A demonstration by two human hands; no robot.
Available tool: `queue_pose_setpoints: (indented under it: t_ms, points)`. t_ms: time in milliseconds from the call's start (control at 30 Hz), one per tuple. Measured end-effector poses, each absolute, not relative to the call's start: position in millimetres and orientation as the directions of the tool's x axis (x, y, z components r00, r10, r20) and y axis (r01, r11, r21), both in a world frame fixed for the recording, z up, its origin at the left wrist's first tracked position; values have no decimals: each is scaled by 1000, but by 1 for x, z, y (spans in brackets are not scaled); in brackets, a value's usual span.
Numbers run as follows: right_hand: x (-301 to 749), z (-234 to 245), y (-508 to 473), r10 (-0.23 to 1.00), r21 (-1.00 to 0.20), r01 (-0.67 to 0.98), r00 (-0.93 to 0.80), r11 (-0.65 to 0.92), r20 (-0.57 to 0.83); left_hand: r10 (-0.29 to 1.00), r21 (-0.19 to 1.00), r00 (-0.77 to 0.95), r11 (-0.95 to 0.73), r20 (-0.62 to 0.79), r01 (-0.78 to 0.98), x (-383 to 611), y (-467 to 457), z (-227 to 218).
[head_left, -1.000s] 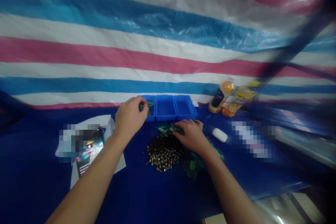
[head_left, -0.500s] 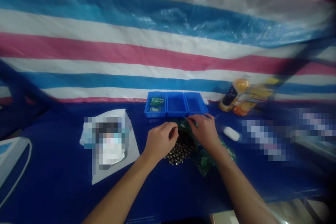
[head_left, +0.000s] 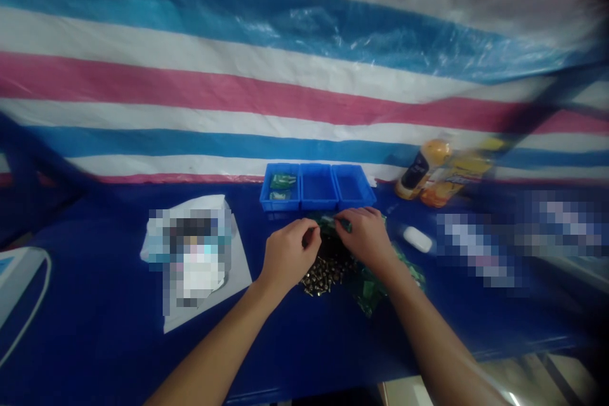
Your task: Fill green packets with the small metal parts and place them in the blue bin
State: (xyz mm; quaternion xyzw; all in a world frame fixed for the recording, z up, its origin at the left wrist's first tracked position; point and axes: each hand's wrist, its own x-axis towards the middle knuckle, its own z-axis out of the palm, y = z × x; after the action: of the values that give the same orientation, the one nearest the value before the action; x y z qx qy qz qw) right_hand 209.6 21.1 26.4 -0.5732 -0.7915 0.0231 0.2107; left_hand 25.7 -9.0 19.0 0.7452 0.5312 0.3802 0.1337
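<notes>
My left hand [head_left: 288, 254] is curled narrow, its fingers drawn together just beside a green packet [head_left: 333, 222], and from here I cannot tell whether it holds anything. My right hand [head_left: 365, 240] is narrow too, pinching the right end of that packet, above a heap of screws [head_left: 327, 274] with brass-coloured ends. Crumpled green wrappers [head_left: 370, 292] lie just right of the heap, on the blue table [head_left: 95, 323].

Just beyond my hands sits a blue three-part bin [head_left: 316, 189], with small green packets [head_left: 280, 182] in its left compartment. Further right stand two orange-and-yellow bottles [head_left: 421, 169], and a white oval object [head_left: 417, 239] lies nearer. Left of my hands, a white sheet [head_left: 240, 282] lies under a blurred item. A striped tarp [head_left: 285, 89] hangs behind everything.
</notes>
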Motion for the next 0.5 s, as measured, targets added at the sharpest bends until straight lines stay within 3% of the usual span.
queue_pose_setpoints:
  t_ms: [133,333,500]
  points:
    - [207,24,21,901,-294,887,-245,357,357,891,605,107,-384,441,697,24,-8,19]
    - [206,15,22,901,-279,877,-302,391,312,893,617,104,-382,438,688,24,-7,17]
    - [202,20,20,877,-395,819,-245,416,414,892,625,104,-387,440,678,25,-9,20]
